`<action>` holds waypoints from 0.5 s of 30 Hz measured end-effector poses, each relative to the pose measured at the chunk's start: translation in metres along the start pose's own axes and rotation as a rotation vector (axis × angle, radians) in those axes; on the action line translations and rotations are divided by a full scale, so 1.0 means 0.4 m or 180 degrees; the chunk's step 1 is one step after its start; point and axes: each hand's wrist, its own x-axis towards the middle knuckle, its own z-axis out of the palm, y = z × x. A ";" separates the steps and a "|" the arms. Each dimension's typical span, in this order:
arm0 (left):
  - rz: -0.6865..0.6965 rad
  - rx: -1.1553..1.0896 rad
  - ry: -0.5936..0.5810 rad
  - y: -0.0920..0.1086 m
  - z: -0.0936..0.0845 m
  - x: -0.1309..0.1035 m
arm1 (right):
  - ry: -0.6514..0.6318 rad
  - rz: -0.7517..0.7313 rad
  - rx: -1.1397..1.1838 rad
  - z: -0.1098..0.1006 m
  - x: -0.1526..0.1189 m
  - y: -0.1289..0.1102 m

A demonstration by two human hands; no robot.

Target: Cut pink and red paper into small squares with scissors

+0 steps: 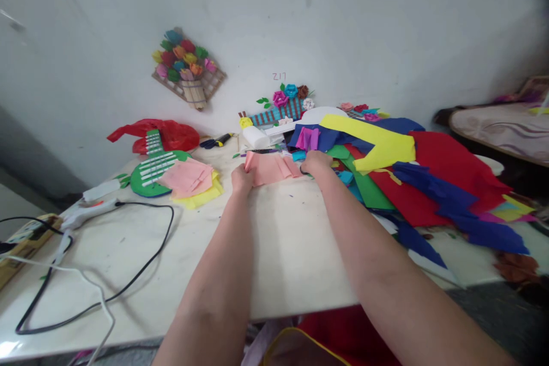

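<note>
A sheet of pink crepe paper point(269, 169) lies across the far middle of the table, its right part folded in creases. My left hand point(243, 178) pinches the sheet's left edge, which stands up a little. Just past the right end of the paper, my right hand point(317, 163) is curled with its back towards me. A small dark thing shows at its thumb side; what the fingers hold is hidden. Beyond that hand stands a folded magenta paper piece point(307, 139). To the left, more pink paper point(187, 178) rests on yellow sheets and partly over a green guitar-shaped craft point(148, 174).
Coloured sheets, including a yellow one point(377, 143) and a red one point(454, 174), heap up on the right. Pliers point(218, 141) lie at the back. A glue gun point(92, 213) and its looping black cable point(165, 246) occupy the left, near a power strip point(30, 246).
</note>
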 end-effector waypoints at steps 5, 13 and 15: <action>-0.0076 -0.0004 -0.0007 0.005 -0.005 -0.002 | 0.0011 0.0037 -0.0011 0.013 -0.004 -0.002; -0.0052 -0.0059 0.0059 -0.001 -0.002 0.002 | -0.0003 0.0086 0.0109 -0.005 -0.003 0.000; -0.0075 -0.0100 0.0080 -0.005 0.001 0.006 | -0.0007 0.0059 0.0151 -0.015 0.004 0.004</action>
